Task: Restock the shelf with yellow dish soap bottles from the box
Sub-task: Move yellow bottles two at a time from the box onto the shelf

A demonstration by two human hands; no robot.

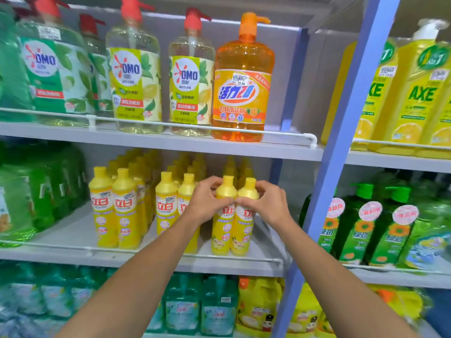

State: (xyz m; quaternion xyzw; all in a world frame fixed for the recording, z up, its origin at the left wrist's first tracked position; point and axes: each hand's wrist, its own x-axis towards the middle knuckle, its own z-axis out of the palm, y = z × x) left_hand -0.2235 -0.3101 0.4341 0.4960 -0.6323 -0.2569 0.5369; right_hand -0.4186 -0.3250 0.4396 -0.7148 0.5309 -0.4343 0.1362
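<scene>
grey shop shelving, three tiers in view, stocked with dish soap

the middle shelf [68,230] carries yellow dish soap bottles [127,211] upright in paired rows running to the back, with green bottles [36,196] at its left end, all behind a white rail [263,259]. the top shelf [146,140] holds clear omo pump bottles [134,76] and one orange pump bottle [242,81] at its right end. the lowest tier holds teal refill packs [202,308] and what look like yellow jugs [258,306], too blurred to be sure.
</scene>
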